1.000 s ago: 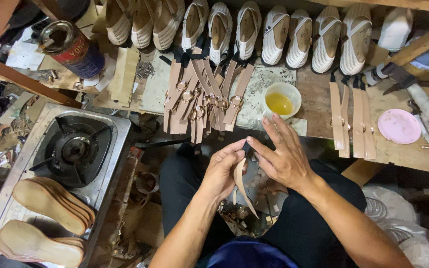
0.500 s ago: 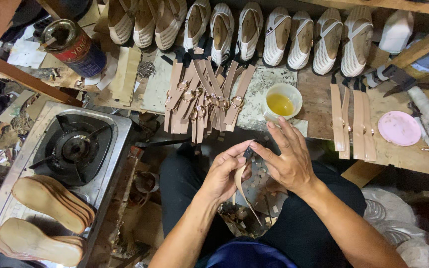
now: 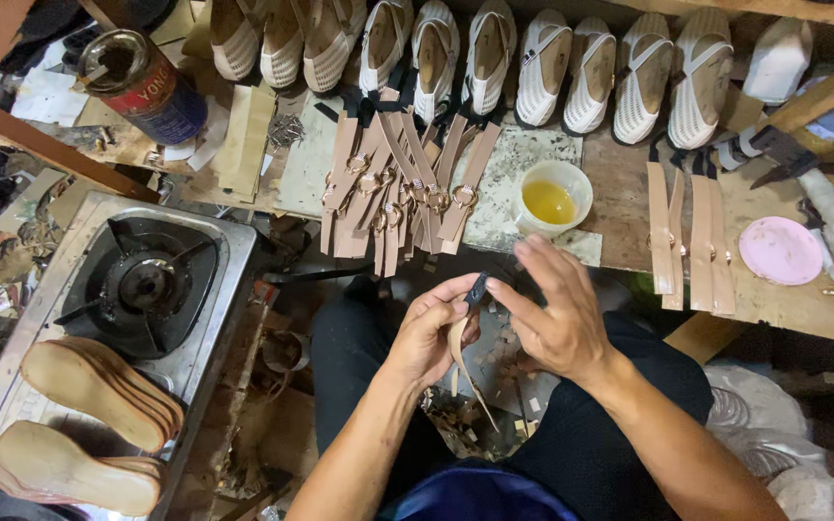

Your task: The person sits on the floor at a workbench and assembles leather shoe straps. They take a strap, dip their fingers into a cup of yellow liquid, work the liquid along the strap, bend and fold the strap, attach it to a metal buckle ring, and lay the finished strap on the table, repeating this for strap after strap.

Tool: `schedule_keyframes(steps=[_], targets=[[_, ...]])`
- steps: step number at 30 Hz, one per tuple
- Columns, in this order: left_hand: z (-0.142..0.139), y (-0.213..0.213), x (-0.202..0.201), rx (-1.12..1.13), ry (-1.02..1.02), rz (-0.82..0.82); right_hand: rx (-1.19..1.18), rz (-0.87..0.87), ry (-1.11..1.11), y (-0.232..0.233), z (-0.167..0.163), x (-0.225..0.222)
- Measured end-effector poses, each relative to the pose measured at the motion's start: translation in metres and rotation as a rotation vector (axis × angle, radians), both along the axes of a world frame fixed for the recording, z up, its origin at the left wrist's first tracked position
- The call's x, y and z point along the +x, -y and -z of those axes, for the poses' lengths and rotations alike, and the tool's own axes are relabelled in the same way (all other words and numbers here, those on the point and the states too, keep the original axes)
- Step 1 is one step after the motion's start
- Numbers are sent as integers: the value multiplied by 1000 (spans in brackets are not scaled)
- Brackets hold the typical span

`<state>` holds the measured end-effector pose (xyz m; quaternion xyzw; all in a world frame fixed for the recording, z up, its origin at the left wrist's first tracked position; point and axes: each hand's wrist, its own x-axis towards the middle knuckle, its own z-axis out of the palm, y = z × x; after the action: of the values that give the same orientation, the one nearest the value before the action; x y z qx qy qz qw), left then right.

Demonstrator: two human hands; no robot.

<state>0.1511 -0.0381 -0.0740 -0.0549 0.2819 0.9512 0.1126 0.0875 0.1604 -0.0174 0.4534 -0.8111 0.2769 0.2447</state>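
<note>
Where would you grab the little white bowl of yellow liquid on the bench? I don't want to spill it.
Take the bowl by its rim or outer wall, coming straight down from above with fingers on opposite sides. It stands upright and open-topped with liquid inside, so keep it level. The hanging tan straps crowd its left side, so the right and near sides look freer. Both hands are busy with a strap.

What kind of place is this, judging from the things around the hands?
Most likely a small shoemaking workshop. A row of white sandals lines the bench, tan buckled straps lie spread below them, and stacked soles rest on a gas stove.
</note>
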Motion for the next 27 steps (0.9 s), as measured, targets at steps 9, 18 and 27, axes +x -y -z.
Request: schedule_keyframes(steps=[9,18,27], targets=[[1,-3,-1,19,-47,39,44,99,106,1,3,3],[11,-10,-11,42,18,-268,-202,-42,744,-2,31,57],[-7,-30,-17,-6,45,-226,-372,228,831,-48,51,57]])
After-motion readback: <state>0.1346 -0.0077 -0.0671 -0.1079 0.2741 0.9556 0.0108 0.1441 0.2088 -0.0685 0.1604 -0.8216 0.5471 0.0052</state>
